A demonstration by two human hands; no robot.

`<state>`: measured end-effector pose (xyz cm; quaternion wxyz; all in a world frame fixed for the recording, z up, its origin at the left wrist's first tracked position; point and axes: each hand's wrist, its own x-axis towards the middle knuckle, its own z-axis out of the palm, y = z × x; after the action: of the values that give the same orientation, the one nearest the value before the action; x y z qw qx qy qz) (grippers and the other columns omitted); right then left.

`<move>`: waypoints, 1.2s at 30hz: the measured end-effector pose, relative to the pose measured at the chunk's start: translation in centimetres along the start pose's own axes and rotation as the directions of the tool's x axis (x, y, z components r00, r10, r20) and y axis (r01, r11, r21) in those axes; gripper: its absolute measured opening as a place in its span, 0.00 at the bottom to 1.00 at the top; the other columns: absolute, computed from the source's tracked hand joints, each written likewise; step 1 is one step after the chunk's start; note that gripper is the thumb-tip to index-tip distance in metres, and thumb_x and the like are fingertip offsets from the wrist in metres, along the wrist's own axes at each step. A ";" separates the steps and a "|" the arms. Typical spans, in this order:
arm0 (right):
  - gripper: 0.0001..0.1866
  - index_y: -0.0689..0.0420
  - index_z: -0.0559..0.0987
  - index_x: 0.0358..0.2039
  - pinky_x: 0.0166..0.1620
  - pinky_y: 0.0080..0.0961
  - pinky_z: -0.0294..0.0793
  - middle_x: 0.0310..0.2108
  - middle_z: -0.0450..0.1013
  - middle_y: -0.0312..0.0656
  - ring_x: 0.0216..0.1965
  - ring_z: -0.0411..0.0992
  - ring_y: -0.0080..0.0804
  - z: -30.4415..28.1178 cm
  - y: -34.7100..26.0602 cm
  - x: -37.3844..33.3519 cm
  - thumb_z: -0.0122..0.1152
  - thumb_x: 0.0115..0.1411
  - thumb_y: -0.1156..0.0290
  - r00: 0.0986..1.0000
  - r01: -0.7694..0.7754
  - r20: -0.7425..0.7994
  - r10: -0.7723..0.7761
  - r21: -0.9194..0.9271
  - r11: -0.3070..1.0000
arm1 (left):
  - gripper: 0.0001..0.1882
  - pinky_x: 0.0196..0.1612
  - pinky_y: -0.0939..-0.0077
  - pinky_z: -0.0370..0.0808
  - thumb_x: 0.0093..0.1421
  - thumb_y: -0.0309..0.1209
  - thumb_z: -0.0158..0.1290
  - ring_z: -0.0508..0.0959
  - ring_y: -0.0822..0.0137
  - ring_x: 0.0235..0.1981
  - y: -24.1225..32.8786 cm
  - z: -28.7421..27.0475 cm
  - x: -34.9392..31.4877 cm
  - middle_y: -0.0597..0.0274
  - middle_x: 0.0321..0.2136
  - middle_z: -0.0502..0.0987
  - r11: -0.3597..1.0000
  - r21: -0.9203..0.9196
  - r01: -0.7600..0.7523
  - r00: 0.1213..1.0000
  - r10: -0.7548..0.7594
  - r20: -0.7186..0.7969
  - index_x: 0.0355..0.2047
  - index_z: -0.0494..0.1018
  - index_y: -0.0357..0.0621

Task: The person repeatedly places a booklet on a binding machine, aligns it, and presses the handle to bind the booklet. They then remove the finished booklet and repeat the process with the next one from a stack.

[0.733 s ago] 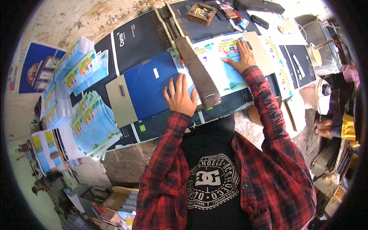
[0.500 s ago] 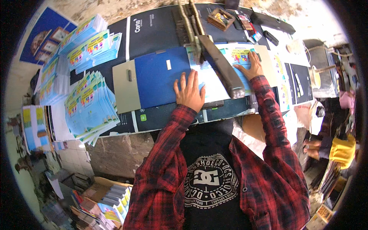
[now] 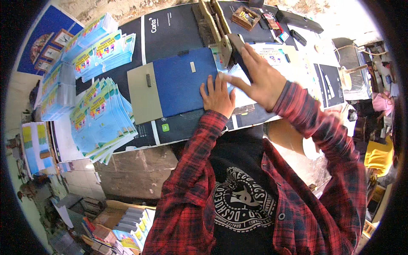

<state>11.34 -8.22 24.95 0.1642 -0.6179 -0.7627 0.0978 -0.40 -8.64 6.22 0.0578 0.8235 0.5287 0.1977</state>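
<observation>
My left hand (image 3: 218,98) lies flat, fingers spread, at the right edge of a blue board (image 3: 178,91) with a grey panel (image 3: 143,94) on its left. White paper (image 3: 243,100) shows just right of that hand. Above it stands a metal device with long beige arms (image 3: 211,19) and a dark lever (image 3: 237,43), which looks like a long-arm stapler. My right hand (image 3: 267,85) is over the lever, fingers stretched along it and thumb out to the left. It covers most of the lever, and whether the palm presses on it is hard to tell.
Blue booklets lie fanned (image 3: 95,117) and stacked (image 3: 104,55) at the left. Another printed sheet (image 3: 272,53) is beyond my right hand. A small wooden box (image 3: 245,18) and a long black case (image 3: 299,20) sit at the back. A carton of booklets (image 3: 127,225) stands below left.
My right hand has left the printed sheet at the right and come up and left over the lever. The lever shows shorter than before. My left hand stays on the board's edge.
</observation>
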 end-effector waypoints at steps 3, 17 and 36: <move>0.50 0.71 0.50 0.67 0.61 0.47 0.65 0.67 0.49 0.68 0.65 0.57 0.63 3.4 -0.3 -3.5 0.57 0.58 0.45 0.998 -0.059 -0.012 0.058 -0.159 0.986 | 0.32 0.62 0.45 0.54 0.62 0.47 0.49 0.60 0.51 0.63 0.0 0.4 -0.3 0.59 0.61 0.64 0.999 -0.040 0.011 0.996 -0.014 -0.087 0.61 0.65 0.39; 0.36 0.68 0.64 0.62 0.65 0.36 0.61 0.64 0.60 0.61 0.65 0.61 0.49 1.2 3.1 -2.2 0.62 0.57 0.64 0.991 -0.134 0.080 0.110 0.689 0.712 | 0.31 0.60 0.42 0.55 0.60 0.46 0.50 0.62 0.50 0.61 -0.7 0.5 -0.3 0.58 0.60 0.65 0.998 -0.065 -0.015 0.995 0.008 -0.101 0.60 0.66 0.42; 0.47 0.66 0.67 0.60 0.51 0.38 0.75 0.49 0.73 0.64 0.51 0.74 0.49 11.5 33.4 -4.8 0.75 0.47 0.50 0.821 -0.452 -0.061 0.568 0.538 0.712 | 0.27 0.60 0.29 0.53 0.57 0.43 0.54 0.60 0.47 0.62 -2.8 -1.6 -0.6 0.55 0.57 0.63 0.997 -0.018 0.079 0.997 -0.078 0.003 0.58 0.69 0.58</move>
<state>38.36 -5.07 1.91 0.3686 -0.7477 -0.4851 0.2641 -3.63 -8.09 6.64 0.0734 0.8017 0.5588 0.1990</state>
